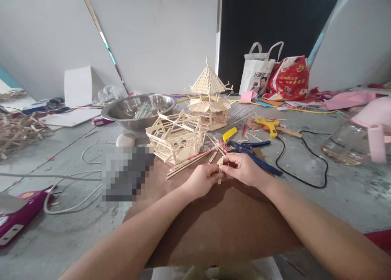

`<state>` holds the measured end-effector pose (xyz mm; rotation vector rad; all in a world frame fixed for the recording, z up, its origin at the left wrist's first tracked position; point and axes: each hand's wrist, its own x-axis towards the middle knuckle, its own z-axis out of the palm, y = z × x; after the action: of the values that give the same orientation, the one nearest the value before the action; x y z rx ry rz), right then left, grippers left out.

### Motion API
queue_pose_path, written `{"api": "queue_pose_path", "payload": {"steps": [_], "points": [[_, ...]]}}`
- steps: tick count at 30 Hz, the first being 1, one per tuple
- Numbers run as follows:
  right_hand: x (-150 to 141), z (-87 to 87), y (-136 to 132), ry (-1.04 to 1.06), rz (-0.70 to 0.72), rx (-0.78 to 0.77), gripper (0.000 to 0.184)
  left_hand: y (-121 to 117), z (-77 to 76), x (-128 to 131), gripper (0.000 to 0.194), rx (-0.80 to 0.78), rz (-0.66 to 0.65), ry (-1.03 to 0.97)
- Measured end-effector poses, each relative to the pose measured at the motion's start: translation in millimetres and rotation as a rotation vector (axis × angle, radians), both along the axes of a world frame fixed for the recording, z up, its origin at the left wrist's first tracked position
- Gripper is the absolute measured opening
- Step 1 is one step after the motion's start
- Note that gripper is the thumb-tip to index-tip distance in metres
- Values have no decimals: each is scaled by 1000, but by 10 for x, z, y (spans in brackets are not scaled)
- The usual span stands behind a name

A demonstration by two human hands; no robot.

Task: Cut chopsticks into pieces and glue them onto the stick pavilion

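Observation:
Between the fingertips of my left hand and my right hand are short pale wooden sticks, held upright together. Both hands are closed in a pinch, close to each other above a brown board. Just beyond them lie loose long sticks, some with red ends. An open stick frame stands behind my left hand. Farther back rises a stick pavilion with a pointed roof. Blue-handled pliers lie right behind my right hand, beside a yellow cutter.
A yellow glue gun with a black cord lies at right, near a pink-lidded glass jug. A steel basin stands back left. At left are a purple power strip, white cables and a blurred-out object. Bags stand behind.

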<state>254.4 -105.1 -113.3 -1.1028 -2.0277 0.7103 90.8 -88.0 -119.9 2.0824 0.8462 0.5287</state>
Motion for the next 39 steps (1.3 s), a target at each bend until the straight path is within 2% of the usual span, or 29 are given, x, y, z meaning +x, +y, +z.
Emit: {"api": "queue_pose_path", "payload": {"steps": [2,5,7,8,12,18,21,24,27,29,31,34,36,39], "points": [[88,25,43,-115,-107,43,21,24,20,-14,23,-4,23,-1],[299,86,115,-371,-423,106,26,75,75,-59,24,15,96,-19],[453,113,167,-582,-591,80,26,106,99,-91,25,60,128,-12],[521,117,192,-680,-629,17,28,117,102,-102,25,80,135,-6],[648,96,258,-938,-590,-290,33,137,59,-112,27,69,145,-8],[582,63,270,-985,-594,-287,27,108,57,-95,28,55,116,-63],[606,67,287,-898,-666,-252,30,97,79,-94,28,63,120,-70],[664,125,290,-724,-766,-157,31,99,91,-97,28,77,125,-58],[709,237,244,-441,-862,23,25,105,114,-107,26,84,125,-69],[712,317,189,-184,-851,61,22,110,135,-116,25,77,128,-79],[692,383,126,107,-720,-43,20,118,150,-124,26,80,141,-84],[637,441,51,471,-426,-280,20,134,151,-131,25,117,193,-101],[607,447,27,599,-295,-415,24,143,143,-134,26,124,210,-115],[591,412,32,682,-197,-586,26,155,141,-144,28,43,186,-123]]}}
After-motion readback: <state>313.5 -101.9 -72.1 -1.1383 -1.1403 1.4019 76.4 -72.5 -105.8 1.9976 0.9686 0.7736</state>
